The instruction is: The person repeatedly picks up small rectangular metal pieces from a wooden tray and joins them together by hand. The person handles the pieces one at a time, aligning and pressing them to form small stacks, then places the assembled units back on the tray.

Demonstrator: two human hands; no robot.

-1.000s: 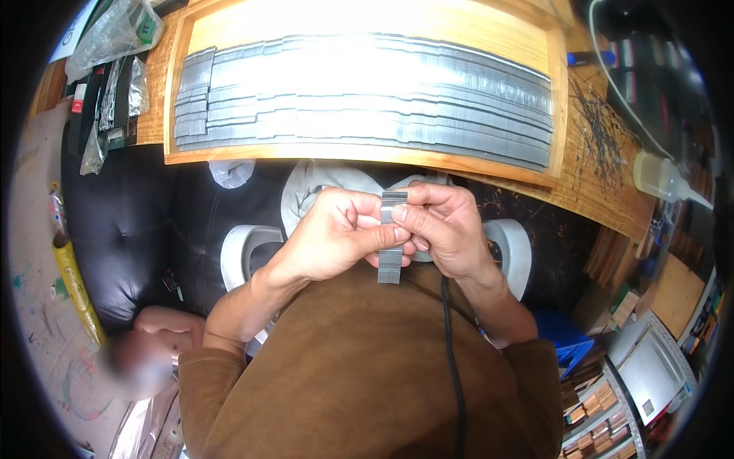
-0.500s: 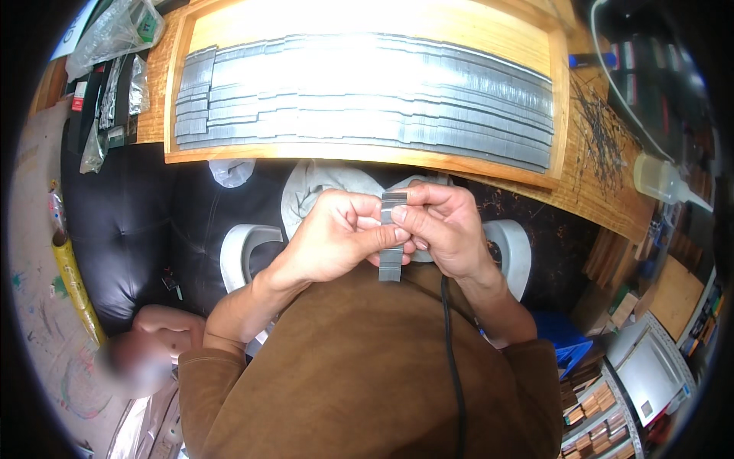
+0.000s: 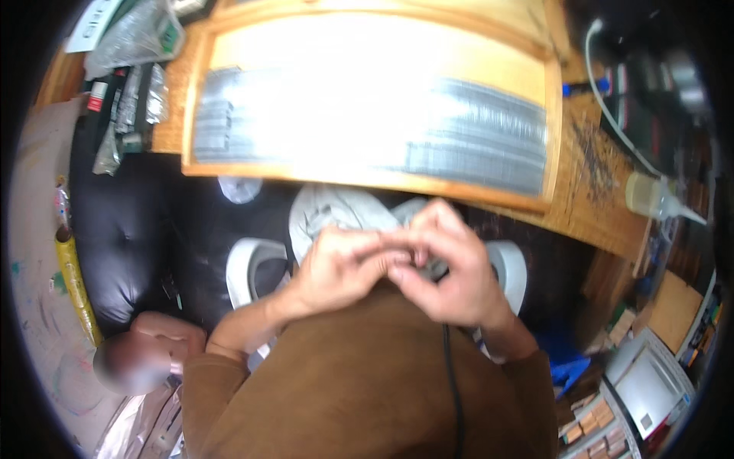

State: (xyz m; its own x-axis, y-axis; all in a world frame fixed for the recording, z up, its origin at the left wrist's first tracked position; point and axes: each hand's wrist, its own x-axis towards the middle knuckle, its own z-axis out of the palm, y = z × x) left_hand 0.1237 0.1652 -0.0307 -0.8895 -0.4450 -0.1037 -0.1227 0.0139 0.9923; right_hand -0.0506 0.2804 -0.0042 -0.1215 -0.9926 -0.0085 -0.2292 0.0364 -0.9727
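My left hand (image 3: 344, 268) and my right hand (image 3: 453, 268) meet in front of my chest, their fingertips pressed together and smeared by motion. A sliver of thin dark grey strips (image 3: 436, 269) shows inside my curled right hand; the rest of the bundle is hidden by fingers. The left hand's fingers are closed against the right fingertips, and what they pinch cannot be made out. Beyond the hands, a shallow wooden tray (image 3: 367, 182) carries rows of similar grey strips (image 3: 489, 141), partly washed out by glare.
The tray rests on a wooden table (image 3: 621, 222). A squeeze bottle (image 3: 650, 195) and thin dark scraps (image 3: 592, 164) lie at the right. Plastic bags (image 3: 134, 38) are at the far left. A person (image 3: 157, 348) is at the lower left, beside a black sofa (image 3: 122, 237).
The grey bundle, upright between both hands before, is now mostly covered by fingers. Both hands have turned and dropped slightly, and the view has shifted.
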